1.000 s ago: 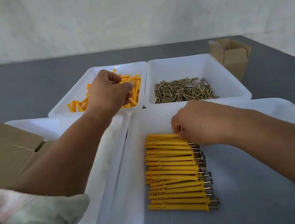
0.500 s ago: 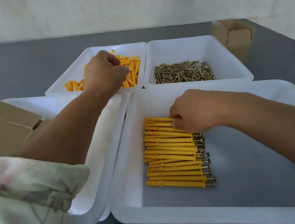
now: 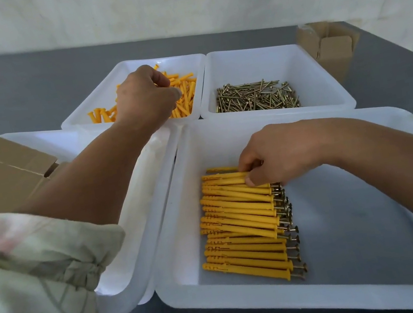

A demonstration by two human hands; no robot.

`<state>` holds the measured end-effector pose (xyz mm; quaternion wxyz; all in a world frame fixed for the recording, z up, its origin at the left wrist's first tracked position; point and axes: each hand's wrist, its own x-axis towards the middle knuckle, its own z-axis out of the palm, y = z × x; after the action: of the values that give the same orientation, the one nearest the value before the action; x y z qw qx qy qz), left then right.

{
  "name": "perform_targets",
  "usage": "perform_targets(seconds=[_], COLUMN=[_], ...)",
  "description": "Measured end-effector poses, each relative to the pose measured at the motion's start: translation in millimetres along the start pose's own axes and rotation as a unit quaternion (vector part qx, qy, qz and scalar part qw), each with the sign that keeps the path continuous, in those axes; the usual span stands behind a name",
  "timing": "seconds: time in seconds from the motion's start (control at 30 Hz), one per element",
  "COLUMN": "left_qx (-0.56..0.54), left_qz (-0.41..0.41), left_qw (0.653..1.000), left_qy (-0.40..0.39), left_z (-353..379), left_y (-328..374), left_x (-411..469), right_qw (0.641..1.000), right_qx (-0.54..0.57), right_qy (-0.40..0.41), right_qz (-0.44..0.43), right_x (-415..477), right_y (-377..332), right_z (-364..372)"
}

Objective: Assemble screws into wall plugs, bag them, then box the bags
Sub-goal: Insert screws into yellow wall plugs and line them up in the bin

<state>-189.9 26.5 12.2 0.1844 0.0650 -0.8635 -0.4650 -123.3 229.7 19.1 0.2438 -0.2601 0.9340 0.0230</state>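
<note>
Behind, the plug tray (image 3: pixel 97 98) stood just left of the screw tray (image 3: pixel 308 71). Before them lay the big tray (image 3: pixel 332 296), with the assembled plugs (image 3: pixel 242 229) in it under my right hand (image 3: pixel 284 154).

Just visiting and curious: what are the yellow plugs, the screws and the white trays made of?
The yellow plugs look like moulded plastic with a matte finish: the colour is uniform and the tips are ribbed. The screws appear to be metal with a brassy-gold plating, since they glint. The white trays seem to be glossy, slightly translucent plastic, given the soft sheen and rounded rims.
</note>
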Motion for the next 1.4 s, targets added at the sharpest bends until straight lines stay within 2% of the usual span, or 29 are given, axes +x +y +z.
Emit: perform_targets(seconds=[0.13,0.33,0.43,0.57,0.67,0.73,0.83,0.9,1.0,1.13,1.23,1.4], left_qx=[0.054,0.162,0.229,0.325,0.375,0.406,0.433,0.443,0.453,0.454,0.454,0.457], left_qz=[0.017,0.03,0.024,0.001,-0.023,-0.029,-0.032,-0.04,-0.048,-0.068,-0.076,-0.077], left_qw=[0.998,0.985,0.973,0.946,0.926,0.911,0.896,0.889,0.881,0.877,0.875,0.873], left_qy=[0.009,0.048,0.03,-0.009,-0.034,-0.061,-0.096,-0.111,-0.128,-0.142,-0.149,-0.156], left_z=[-1,-5,-7,-6,-4,-3,-1,-1,-2,-4,-4,-3], left_y=[-1,-6,-10,-16,-18,-21,-25,-26,-27,-26,-25,-26], left_x=[1,4,6,8,11,14,18,19,20,21,22,25], right_qw=[0.999,0.998,0.996,1.0,0.999,0.988,0.942,0.916,0.919,0.943,0.951,0.956], right_qx=[0.03,0.051,0.066,0.016,0.005,0.007,0.076,0.095,0.106,0.111,0.128,0.129], right_qy=[-0.037,-0.049,-0.049,-0.018,0.048,0.154,0.327,0.384,0.352,0.215,0.178,0.174], right_qz=[-0.003,0.001,0.017,0.019,0.001,-0.011,0.013,0.067,0.143,0.226,0.219,0.196], right_x=[1,5,6,7,2,-1,1,4,10,22,29,33], right_y=[-1,1,2,3,6,10,27,45,70,86,86,89], right_z=[3,5,5,4,-3,-11,-25,-29,-21,-11,-15,-17])
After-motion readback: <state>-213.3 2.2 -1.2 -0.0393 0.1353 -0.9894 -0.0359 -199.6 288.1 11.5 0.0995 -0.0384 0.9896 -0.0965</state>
